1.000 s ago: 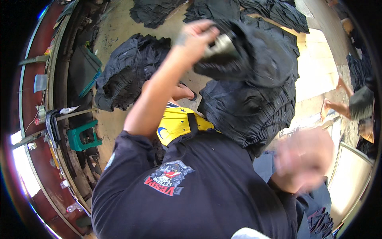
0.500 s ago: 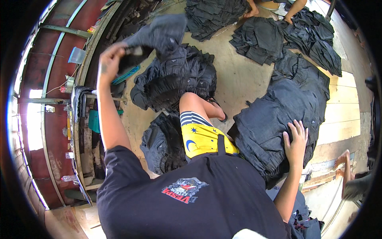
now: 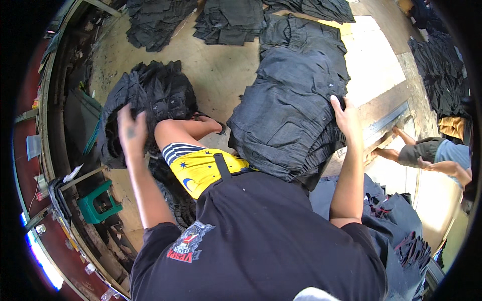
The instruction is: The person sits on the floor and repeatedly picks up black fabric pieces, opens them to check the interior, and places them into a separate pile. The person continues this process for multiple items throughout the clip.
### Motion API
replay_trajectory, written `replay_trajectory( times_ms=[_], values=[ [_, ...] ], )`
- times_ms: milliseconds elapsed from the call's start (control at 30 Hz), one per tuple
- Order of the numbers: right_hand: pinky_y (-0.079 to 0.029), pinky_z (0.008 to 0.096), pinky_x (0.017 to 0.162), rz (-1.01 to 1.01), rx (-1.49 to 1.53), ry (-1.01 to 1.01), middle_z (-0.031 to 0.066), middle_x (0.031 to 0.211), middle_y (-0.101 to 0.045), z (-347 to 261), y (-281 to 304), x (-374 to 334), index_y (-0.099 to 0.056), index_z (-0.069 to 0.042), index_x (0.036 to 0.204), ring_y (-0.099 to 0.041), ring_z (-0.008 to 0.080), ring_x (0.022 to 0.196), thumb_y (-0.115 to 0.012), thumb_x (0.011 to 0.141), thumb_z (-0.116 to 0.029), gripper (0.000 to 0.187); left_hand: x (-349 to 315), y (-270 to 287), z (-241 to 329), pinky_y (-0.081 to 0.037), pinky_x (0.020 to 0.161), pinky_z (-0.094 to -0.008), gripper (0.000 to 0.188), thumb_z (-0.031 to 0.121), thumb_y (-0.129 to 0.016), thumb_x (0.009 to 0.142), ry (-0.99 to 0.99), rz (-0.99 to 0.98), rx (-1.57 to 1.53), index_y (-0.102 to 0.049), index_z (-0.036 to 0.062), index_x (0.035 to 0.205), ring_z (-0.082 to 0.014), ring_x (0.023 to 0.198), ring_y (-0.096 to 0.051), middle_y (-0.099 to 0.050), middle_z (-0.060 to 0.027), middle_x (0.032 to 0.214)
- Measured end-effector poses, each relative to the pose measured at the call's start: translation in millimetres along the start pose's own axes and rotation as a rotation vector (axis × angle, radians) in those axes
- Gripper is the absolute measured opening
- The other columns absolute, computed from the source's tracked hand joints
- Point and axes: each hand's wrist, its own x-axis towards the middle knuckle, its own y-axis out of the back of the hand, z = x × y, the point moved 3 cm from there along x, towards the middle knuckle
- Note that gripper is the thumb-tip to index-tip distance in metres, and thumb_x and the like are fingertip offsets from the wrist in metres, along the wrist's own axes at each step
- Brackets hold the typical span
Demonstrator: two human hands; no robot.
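Note:
My left hand (image 3: 132, 133) is over the left-hand pile of dark elastic-waist trousers (image 3: 165, 93), its fingers apart and slightly blurred, with no cloth seen in it. My right hand (image 3: 346, 118) rests against the right edge of a taller stack of black elastic-waist trousers (image 3: 288, 110). Its thumb is raised apart from the fingers at that edge, and part of the fingers is out of sight. The stack leans close to my lap, with gathered waistbands at its near end. More dark garments (image 3: 170, 188) lie beside my bent leg, partly covered by my left arm.
Further piles of dark garments (image 3: 228, 20) lie at the far side of the wooden floor (image 3: 216, 62). A green plastic stool (image 3: 100, 203) is on the left by the wall frame. At the right another person (image 3: 427, 153) sits, and dark cloth (image 3: 391, 226) lies near my right elbow.
My left hand has come down from a raised position, and the dark garment it was swinging over the left pile is out of it. My right hand shifted to the stack's edge. The view turned right.

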Motion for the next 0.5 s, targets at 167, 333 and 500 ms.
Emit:
replay_trajectory(
  times_ms=[167,333,500],
  values=[
    [-0.052,0.046,0.108,0.08,0.167,-0.013,0.0294,0.132,-0.071,-1,2,-4,-0.064,0.006,0.139,-0.069,0.04,0.124,-0.078,0.095,-0.059,0.08,-58,-99,257,-0.055,0.103,-0.0457,0.047,0.038,-0.08,0.096,-0.333,-0.467,-0.644,-0.073,0.0011,0.125,-0.0392,0.115,-0.071,-0.075,-0.0214,0.12],
    [-0.058,0.0397,0.097,0.123,0.454,0.065,0.026,0.137,-0.068,-15,15,-13,-0.061,0.004,0.145,-0.075,0.0288,0.108,-0.084,0.096,-0.043,0.072,-134,-127,375,-0.056,0.104,-0.0535,0.089,0.051,-0.086,0.085,-0.586,-0.859,-0.228,-0.049,-0.007,0.141,-0.046,0.128,-0.062,-0.062,-0.0285,0.137],
    [-0.06,0.0383,0.093,0.137,0.701,0.121,0.0264,0.148,-0.06,-31,20,-35,-0.051,0.002,0.154,-0.074,0.0266,0.107,-0.083,0.1,-0.03,0.071,-87,-142,345,-0.057,0.103,-0.0408,0.045,0.025,-0.071,0.098,-0.274,-1.044,-0.818,-0.068,-0.0065,0.13,-0.0286,0.116,-0.073,-0.077,-0.0184,0.123]
  ],
)
